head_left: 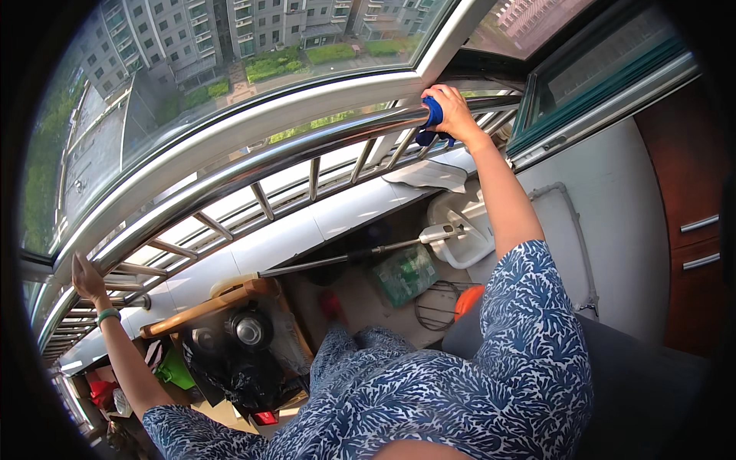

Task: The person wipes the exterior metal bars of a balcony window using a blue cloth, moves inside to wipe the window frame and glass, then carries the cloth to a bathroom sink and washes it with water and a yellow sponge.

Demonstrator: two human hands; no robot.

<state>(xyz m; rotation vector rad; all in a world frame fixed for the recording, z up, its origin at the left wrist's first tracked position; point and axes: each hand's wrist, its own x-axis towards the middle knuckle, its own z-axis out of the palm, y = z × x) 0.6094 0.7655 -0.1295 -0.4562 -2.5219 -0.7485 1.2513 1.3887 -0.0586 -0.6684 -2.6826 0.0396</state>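
My right hand is closed around a dark blue cloth, which wraps the top tube of a stainless-steel guard rail. A loose end of the cloth hangs below the tube. At the far left, my left hand is against the white window frame, close to the same rail. Its fingers point upward and partly overlap, so their grip is hard to make out. A green band circles the left wrist. Short steel bars run down from the top tube to a lower one.
Below the rail is a white tiled ledge. On the floor are a wooden-framed piece with black bags, a long-handled pole, a green package, a wire rack and a white plastic basin. A green-edged window sash stands open at right.
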